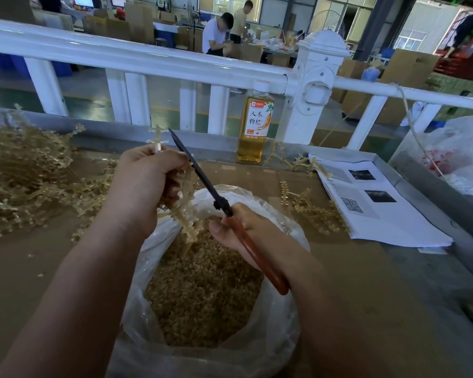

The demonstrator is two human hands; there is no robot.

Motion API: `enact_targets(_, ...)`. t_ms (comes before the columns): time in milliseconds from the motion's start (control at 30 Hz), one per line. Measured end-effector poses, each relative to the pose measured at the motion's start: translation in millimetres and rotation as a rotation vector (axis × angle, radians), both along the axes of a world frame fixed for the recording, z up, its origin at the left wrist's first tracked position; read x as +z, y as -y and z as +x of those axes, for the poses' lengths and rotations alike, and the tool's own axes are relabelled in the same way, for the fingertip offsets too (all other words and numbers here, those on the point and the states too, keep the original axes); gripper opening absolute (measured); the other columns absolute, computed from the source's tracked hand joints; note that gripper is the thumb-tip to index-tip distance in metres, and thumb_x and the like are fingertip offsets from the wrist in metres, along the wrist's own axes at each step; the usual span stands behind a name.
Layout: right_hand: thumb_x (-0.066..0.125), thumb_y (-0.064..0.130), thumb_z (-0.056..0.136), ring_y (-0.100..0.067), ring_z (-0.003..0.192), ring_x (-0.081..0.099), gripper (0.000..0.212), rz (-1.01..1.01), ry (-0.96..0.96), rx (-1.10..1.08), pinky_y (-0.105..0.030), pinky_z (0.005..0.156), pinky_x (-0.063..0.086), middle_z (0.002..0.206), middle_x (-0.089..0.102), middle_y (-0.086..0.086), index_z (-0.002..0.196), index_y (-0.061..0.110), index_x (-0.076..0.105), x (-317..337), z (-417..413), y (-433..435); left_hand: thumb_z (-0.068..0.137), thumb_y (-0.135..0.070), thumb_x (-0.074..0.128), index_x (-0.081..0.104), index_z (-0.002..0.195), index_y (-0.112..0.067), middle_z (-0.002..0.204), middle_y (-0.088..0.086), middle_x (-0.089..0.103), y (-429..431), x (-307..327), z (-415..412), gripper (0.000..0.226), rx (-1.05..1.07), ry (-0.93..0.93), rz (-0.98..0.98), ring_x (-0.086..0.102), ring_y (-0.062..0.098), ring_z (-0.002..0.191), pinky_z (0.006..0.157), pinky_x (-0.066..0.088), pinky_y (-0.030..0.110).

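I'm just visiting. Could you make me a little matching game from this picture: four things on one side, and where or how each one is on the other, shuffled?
Things:
1 scissors
2 bottle
3 papers
4 bag

Places or states:
a by the railing
b in the right hand
c open, full of cut bits
d lying flat on the right

Pairs: 1-b, 2-a, 3-d, 4-c
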State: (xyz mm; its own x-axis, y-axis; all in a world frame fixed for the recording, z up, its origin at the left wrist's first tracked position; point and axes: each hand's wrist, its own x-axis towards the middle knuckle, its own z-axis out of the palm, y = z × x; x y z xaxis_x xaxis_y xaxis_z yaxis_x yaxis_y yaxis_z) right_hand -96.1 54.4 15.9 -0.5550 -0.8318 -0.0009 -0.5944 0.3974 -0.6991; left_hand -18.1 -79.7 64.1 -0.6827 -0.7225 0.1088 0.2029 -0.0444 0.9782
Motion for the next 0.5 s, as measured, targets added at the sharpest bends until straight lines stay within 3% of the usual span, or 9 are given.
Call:
enact_targets(100, 0.043, 0.066, 0.078, 0.004, 0.071, 0.051, 0.026, 0.030, 0.050, -0.046, -0.017, 0.057, 0.035, 0.080, 0.051, 0.019, 0.079, 0.040, 0.038, 6, 2, -3, 0.083, 0.001, 0.054, 0.053, 0.063, -0.005, 0.043, -0.001, 0.048, 4, -2, 0, 0.021, -0.038, 0.006, 0.011, 0.037, 0.008, 0.032, 0.036, 0.029, 0.011)
enact_targets(200, 0.046, 0.050, 0.088, -0.003, 0.072, 0.052, 0.020, 0.071, 0.145, -0.076, -0.025, 0.066, 0.044, 0.078, 0.049, 0.014, 0.077, 0.036, 0.037, 2, -3, 9, 0.082, -0.001, 0.058, 0.056, 0.061, -0.007, 0.045, 0.001, 0.050, 7, -4, 0, 0.021, -0.069, 0.033, -0.020, 0.038, 0.011, 0.035, 0.037, 0.030, 0.013)
enact_targets(267, 0.045, 0.049, 0.090, -0.001, 0.062, 0.051, 0.021, 0.064, 0.203, -0.099, -0.026, 0.063, 0.045, 0.072, 0.050, 0.011, 0.077, 0.034, 0.040, 7, -1, 6, 0.081, -0.002, 0.059, 0.058, 0.060, -0.008, 0.045, 0.001, 0.049, 9, -5, 1, 0.022, -0.128, 0.068, -0.063, 0.037, 0.011, 0.036, 0.037, 0.029, 0.014)
enact_targets(367, 0.044, 0.052, 0.091, 0.007, 0.044, 0.048, 0.024, -0.023, 0.243, 0.015, -0.020, 0.057, 0.035, 0.066, 0.052, 0.008, 0.078, 0.032, 0.045, 18, 4, -6, 0.082, -0.003, 0.059, 0.058, 0.058, -0.009, 0.044, -0.002, 0.048, 9, -5, 2, 0.024, -0.187, 0.074, -0.075, 0.037, 0.009, 0.036, 0.037, 0.029, 0.014)
enact_targets(500, 0.043, 0.051, 0.092, 0.000, 0.053, 0.045, 0.021, -0.009, 0.258, 0.031, -0.021, 0.058, 0.035, 0.071, 0.052, 0.008, 0.080, 0.033, 0.041, 19, 3, -8, 0.083, -0.003, 0.057, 0.056, 0.060, -0.011, 0.045, -0.001, 0.048, 6, -4, 0, 0.024, -0.104, 0.057, -0.043, 0.038, 0.010, 0.036, 0.037, 0.030, 0.014)
